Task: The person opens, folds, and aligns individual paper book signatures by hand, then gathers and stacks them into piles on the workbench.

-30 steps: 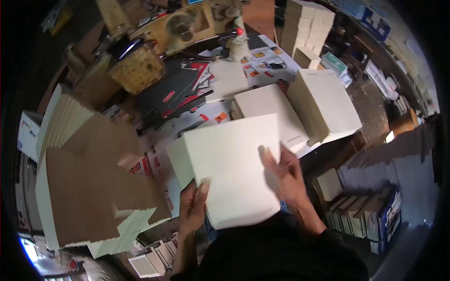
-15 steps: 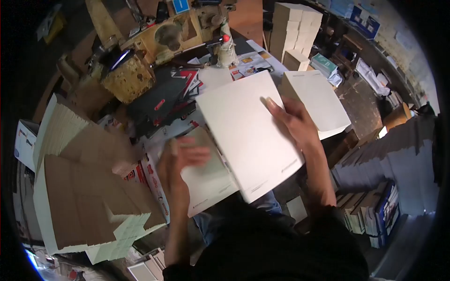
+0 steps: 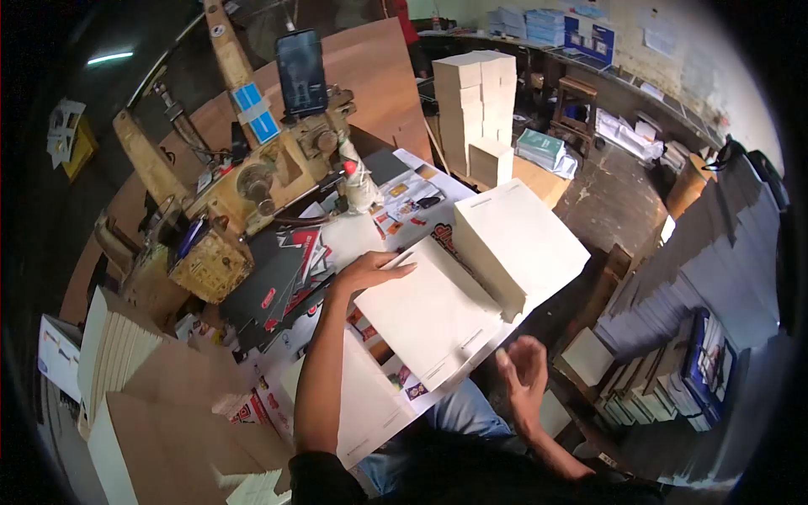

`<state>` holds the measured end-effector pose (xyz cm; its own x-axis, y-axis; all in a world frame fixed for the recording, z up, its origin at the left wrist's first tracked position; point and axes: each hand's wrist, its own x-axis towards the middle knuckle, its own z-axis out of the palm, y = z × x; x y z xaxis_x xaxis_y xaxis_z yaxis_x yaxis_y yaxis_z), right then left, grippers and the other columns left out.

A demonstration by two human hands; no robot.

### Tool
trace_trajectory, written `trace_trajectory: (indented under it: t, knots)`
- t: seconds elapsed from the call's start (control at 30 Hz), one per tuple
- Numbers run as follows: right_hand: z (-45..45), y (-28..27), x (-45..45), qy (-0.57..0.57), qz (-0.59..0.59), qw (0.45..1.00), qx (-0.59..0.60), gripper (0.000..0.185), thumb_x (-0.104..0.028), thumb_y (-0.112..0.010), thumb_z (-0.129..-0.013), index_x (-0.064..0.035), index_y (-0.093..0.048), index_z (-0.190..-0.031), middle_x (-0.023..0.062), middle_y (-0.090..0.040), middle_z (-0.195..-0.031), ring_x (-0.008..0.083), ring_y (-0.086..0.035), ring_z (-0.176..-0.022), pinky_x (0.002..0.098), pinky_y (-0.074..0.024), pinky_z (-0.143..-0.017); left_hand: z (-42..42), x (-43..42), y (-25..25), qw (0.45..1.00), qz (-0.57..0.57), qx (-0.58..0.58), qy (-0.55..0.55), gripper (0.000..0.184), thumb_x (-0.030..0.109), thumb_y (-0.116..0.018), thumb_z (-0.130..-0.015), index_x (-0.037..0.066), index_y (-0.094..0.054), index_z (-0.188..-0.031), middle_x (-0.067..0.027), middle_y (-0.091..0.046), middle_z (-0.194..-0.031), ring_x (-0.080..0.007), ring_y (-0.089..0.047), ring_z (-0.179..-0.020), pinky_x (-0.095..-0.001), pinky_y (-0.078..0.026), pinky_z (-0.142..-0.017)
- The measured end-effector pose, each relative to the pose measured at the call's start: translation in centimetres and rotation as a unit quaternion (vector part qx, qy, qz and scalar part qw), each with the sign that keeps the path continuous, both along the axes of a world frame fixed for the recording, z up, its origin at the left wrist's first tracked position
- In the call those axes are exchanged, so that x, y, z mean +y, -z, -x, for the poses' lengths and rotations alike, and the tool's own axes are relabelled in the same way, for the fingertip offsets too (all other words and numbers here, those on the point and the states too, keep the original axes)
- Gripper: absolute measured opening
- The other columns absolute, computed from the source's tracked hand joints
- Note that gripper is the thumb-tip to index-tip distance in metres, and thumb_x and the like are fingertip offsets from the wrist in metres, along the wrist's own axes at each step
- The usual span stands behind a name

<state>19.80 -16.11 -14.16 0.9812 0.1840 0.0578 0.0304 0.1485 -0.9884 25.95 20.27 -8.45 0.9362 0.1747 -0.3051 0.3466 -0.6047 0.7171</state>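
A white, unbound-looking block of pages (image 3: pixel 433 307) lies on the work table, beside a taller white stack (image 3: pixel 526 240). My left hand (image 3: pixel 374 273) rests on its far left edge, fingers stretched out flat. My right hand (image 3: pixel 523 383) is off the block, near its front right corner; the fingers are loosely curled, the thumb stands apart, and nothing shows in them. Another pale printed sheet or block (image 3: pixel 366 404) lies at the table's near left, partly behind my left forearm.
Brown-covered stacks (image 3: pixel 181 412) rise at left. A worn metal machine (image 3: pixel 261 185) with a phone (image 3: pixel 301 74) stands at the back. A wrapped cone-shaped bottle (image 3: pixel 362 189) is near it. Grey stacks (image 3: pixel 699 261) and upright books (image 3: pixel 665 387) stand at right; tall white piles (image 3: pixel 475 109) behind.
The white block has gone from my raised right hand down onto the table. My right hand has let go and drawn back toward me. My left hand has moved onto the block. The view has shifted.
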Motion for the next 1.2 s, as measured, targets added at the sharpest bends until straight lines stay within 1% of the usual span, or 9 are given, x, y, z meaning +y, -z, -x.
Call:
trace_trajectory:
  t: [0.07, 0.17, 0.27, 0.33, 0.53, 0.67, 0.97, 1.13, 1.2]
  knots:
    - [0.5, 1.6, -1.8, -0.06, -0.038, 0.979, 0.189, 0.068, -0.029, -0.075, -0.089, -0.0027, -0.038, -0.139, 0.0122, -0.05, -0.12, 0.0218, -0.051, -0.113, 0.0396, -0.0462, -0.095, 0.1, -1.2, 1.1, 0.981, -0.144, -0.128, 0.026, 0.059, 0.054, -0.077, -0.08, 0.009, -0.071, -0.117, -0.0116, -0.073, -0.101, -0.0194, -0.069, -0.088, -0.0343, -0.052, -0.081]
    - [1.3, 2.9, -2.1, -0.163, -0.096, 0.9, 0.393, 0.102, -0.049, -0.076, -0.083, -0.0047, -0.018, -0.153, 0.0208, -0.038, -0.145, 0.033, -0.037, -0.137, 0.0573, -0.0385, -0.106, 1.1, -1.7, 0.4, 0.997, -0.046, -0.035, 0.054, 0.056, 0.045, -0.077, -0.085, 0.008, -0.065, -0.125, -0.0066, -0.073, -0.1, -0.0136, -0.067, -0.086, -0.0305, -0.052, -0.08]
    - [1.4, 2.2, -0.6, -0.315, -0.07, 0.877, 0.357, 0.104, -0.047, -0.077, -0.084, 0.0025, -0.015, -0.152, 0.0216, -0.035, -0.148, 0.031, -0.037, -0.138, 0.0539, -0.0393, -0.107, 2.2, -2.6, 2.1, 0.998, -0.012, -0.032, 0.044, 0.077, 0.06, -0.083, -0.07, -0.005, -0.068, -0.108, -0.0167, -0.072, -0.092, -0.0249, -0.07, -0.084, -0.036, -0.053, -0.078]
    - [2.6, -0.5, 0.4, -0.209, -0.053, 0.922, 0.323, 0.092, -0.041, -0.079, -0.082, 0.0066, -0.032, -0.144, 0.0221, -0.05, -0.137, 0.0306, -0.052, -0.125, 0.0441, -0.0463, -0.102, 3.9, -3.3, 3.7, 0.996, -0.065, -0.049, 0.049, 0.078, 0.065, -0.083, -0.066, -0.005, -0.068, -0.098, -0.0188, -0.071, -0.09, -0.0258, -0.069, -0.083, -0.0364, -0.053, -0.075]
    - [4.3, -1.9, -2.4, -0.18, 0.082, 0.957, 0.211, 0.072, -0.028, -0.086, -0.074, 0.0099, -0.053, -0.126, 0.0192, -0.067, -0.113, 0.0273, -0.067, -0.101, 0.0373, -0.0556, -0.088, 6.3, -4.6, 1.3, 0.995, -0.007, 0.083, 0.061, 0.083, 0.069, -0.082, -0.063, -0.002, -0.066, -0.104, -0.0165, -0.07, -0.094, -0.0243, -0.066, -0.079, -0.0359, -0.053, -0.072]
    - [5.2, -1.1, -2.9, -0.101, 0.083, 0.988, 0.086, 0.07, -0.025, -0.09, -0.07, 0.0077, -0.055, -0.122, 0.0165, -0.068, -0.11, 0.026, -0.068, -0.097, 0.0382, -0.0556, -0.088, 8.5, -5.4, 4.4, 0.996, 0.052, -0.027, 0.072, 0.103, 0.071, -0.082, -0.061, -0.002, -0.056, -0.129, -0.0175, -0.067, -0.116, -0.0305, -0.064, -0.109, -0.0388, -0.05, -0.094]
    - [-3.6, -4.0, 2.0, -0.152, 0.03, 0.969, -0.191, 0.092, -0.025, -0.094, -0.066, 0.0036, -0.041, -0.136, 0.0173, -0.069, -0.113, 0.0244, -0.068, -0.101, 0.0373, -0.0556, -0.089, 10.0, -4.2, -2.3, 0.945, 0.113, -0.28, -0.122, 0.11, 0.031, -0.103, -0.039, 0.002, -0.052, -0.133, -0.0113, -0.065, -0.123, -0.0225, -0.061, -0.115, -0.0369, -0.049, -0.1]
    - [-7.4, -2.5, 4.1, -0.211, 0.206, 0.922, -0.251, 0.081, -0.03, -0.094, -0.066, 0.002, -0.052, -0.127, 0.0175, -0.07, -0.114, 0.0242, -0.069, -0.105, 0.0378, -0.0545, -0.091, 10.8, -3.2, -3.9, 0.967, 0.074, -0.233, -0.07, 0.097, 0.006, -0.097, -0.052, 0.002, -0.049, -0.137, -0.0103, -0.064, -0.128, -0.0197, -0.06, -0.118, -0.0328, -0.049, -0.101]
    - [-7.4, -1.8, 4.6, -0.223, 0.204, 0.917, -0.261, 0.079, -0.028, -0.094, -0.066, 0.0023, -0.053, -0.127, 0.018, -0.069, -0.116, 0.0249, -0.068, -0.106, 0.0381, -0.0537, -0.092, 10.7, -0.7, 1.9, 0.936, 0.267, -0.176, -0.145, 0.101, 0.0, -0.094, -0.057, 0.003, -0.044, -0.144, -0.0085, -0.057, -0.138, -0.0177, -0.055, -0.124, -0.0323, -0.046, -0.105]
